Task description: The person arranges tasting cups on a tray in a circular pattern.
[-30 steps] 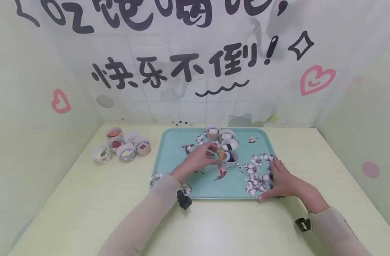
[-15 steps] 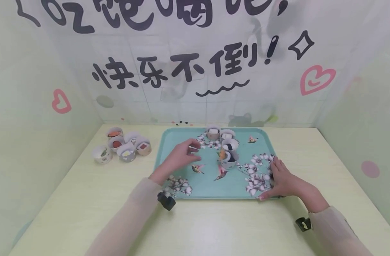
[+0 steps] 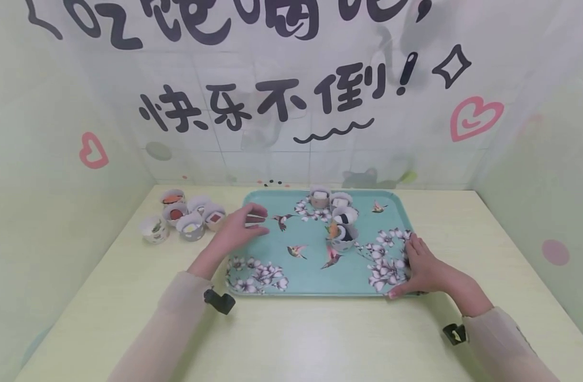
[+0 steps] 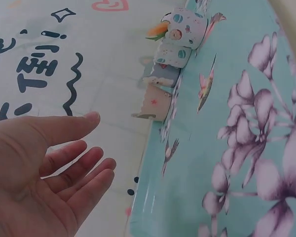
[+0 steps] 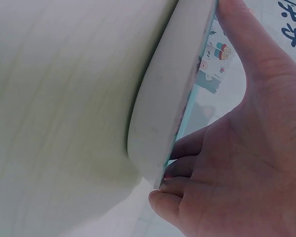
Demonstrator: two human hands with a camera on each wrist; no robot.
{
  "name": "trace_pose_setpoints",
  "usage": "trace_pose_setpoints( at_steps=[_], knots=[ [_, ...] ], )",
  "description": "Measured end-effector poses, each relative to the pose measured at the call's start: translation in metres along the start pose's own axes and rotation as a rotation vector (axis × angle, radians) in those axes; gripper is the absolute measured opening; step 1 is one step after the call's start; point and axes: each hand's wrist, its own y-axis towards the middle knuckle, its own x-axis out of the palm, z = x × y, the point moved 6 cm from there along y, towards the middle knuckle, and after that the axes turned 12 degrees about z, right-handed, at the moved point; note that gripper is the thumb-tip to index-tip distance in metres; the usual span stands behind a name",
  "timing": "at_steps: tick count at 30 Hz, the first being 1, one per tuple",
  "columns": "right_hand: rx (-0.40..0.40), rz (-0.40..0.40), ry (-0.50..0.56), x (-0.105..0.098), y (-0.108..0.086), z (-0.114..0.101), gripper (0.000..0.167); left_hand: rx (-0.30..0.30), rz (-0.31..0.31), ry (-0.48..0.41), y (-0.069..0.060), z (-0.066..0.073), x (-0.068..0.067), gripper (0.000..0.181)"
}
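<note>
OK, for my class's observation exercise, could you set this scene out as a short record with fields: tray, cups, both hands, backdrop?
Surface: pale table
Tray: turquoise tray, printed with birds and flowers
Cups on tray: four filled cups; the one nearest the person has an orange piece at its edge
Cups off tray: six other cups clustered on the table, left of the tray
Left hand: holds nothing; fingers apart, by the tray's left edge
Right hand: touches the tray's right corner nearest the person
Backdrop: pale wall with black lettering and pink hearts
</note>
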Motion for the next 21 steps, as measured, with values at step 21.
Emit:
trace_pose_setpoints(
  at_steps=[21],
  knots=[
    [0.005, 0.002, -0.011, 0.001, 0.001, 0.002, 0.140, -0.056, 0.130, 0.047, -0.021, -0.043, -0.082, 0.047]
  ],
)
